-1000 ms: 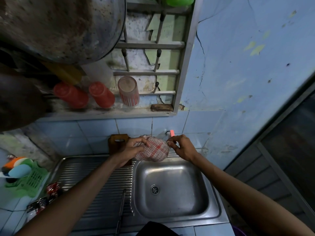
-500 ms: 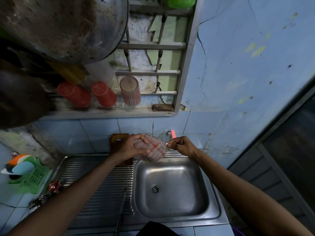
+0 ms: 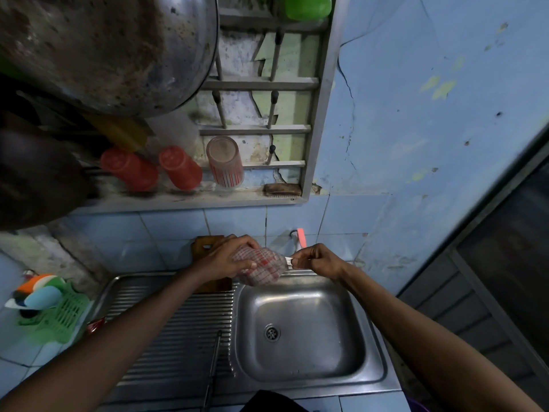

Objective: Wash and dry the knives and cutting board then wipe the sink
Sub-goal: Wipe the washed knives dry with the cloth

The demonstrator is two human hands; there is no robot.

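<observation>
Both hands have drifted slightly apart since a moment ago, and a short pale length now shows between them that the cloth covered before. The left hand (image 3: 228,258) is curled round a bunched red-checked cloth (image 3: 260,270), thumb below and fingers over the top, holding it above the back edge of the sink (image 3: 300,379). The right hand (image 3: 316,260) pinches a thin pale object (image 3: 288,260) that runs into the cloth; it is probably the blade or handle of a small knife, though it is too small and too dim here to say which end. So the step in hand looks like drying a knife: the cloth is wrapped round it and the knife is being drawn through.

The next move calls for pulling the knife clear along its own length with the edge turned away from the left palm, then setting it down somewhere dry before the cloth goes to the next piece.

Just behind the left wrist, the wooden cutting board (image 3: 208,248) leans upright against the tiled wall at the back of the ridged draining board (image 3: 178,337). A long thin utensil (image 3: 212,367), possibly another knife, lies on those ridges near the front. The basin holds nothing but its drain (image 3: 271,333). A tap with a pink lever (image 3: 300,237) projects from the wall above the hands. Wiping the sink appears to be still ahead.
</observation>
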